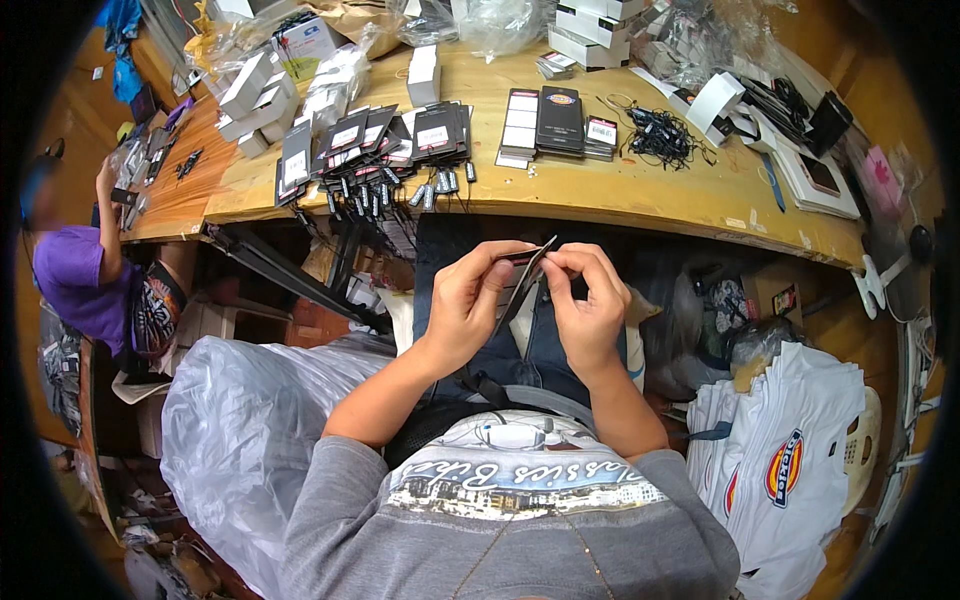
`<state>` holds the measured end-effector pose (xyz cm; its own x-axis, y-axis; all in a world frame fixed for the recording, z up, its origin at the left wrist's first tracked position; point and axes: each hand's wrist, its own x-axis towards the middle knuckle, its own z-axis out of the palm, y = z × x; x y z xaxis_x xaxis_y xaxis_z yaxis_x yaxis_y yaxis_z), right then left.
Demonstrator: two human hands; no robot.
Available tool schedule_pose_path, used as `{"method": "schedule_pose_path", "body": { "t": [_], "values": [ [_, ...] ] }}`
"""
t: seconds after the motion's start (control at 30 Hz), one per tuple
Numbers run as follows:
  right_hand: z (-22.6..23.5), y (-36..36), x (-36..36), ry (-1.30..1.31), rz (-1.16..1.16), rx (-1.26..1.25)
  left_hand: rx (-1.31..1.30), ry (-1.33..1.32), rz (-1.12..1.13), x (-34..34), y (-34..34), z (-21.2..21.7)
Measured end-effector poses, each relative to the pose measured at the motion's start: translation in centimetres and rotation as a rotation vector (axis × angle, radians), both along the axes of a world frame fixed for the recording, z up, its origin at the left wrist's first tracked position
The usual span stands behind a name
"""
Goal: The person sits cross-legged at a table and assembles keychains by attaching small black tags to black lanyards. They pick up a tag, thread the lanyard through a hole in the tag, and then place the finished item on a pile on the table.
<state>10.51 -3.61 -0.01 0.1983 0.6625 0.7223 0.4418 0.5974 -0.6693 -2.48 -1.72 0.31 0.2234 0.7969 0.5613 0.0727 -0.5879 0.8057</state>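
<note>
While both hands work over the lap, below the wooden table [640, 195] edge, head view shows a dark hang tag [522, 283] pinched between them. Left hand [470, 305] fingers closed on its lower part; right hand [585, 300] thumb and forefinger nipped at its top corner. Tag's long axis runs lower-left to upper-right, edge-on to camera. Best kept steady, grip light, so card doesn't bend. More tags [385, 140] fanned on table.

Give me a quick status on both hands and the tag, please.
Left hand and right hand both pinch one dark hang tag above the lap. Tag stacks sit beyond on the workbench. Nothing between.
</note>
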Motion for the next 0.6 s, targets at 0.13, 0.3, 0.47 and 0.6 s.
{"method": "schedule_pose_path", "body": {
  "t": [0.13,0.3,0.47,0.6],
  "values": [
    [-0.2,0.1,0.1,0.058,0.053,0.016,0.137,0.045,0.019,-0.2,0.1,0.8],
    [-0.7,-0.4,-0.3,0.095,0.068,0.121,-0.005,-0.159,0.105,0.1,-0.2,0.7],
    [-0.7,-0.5,-0.5,0.046,0.026,0.154,0.13,-0.115,0.069,0.0,-0.3,0.7],
    [-0.6,-0.7,-0.4,0.031,0.003,0.155,0.164,-0.113,0.035,0.1,-0.7,1.2]
  ]
}}
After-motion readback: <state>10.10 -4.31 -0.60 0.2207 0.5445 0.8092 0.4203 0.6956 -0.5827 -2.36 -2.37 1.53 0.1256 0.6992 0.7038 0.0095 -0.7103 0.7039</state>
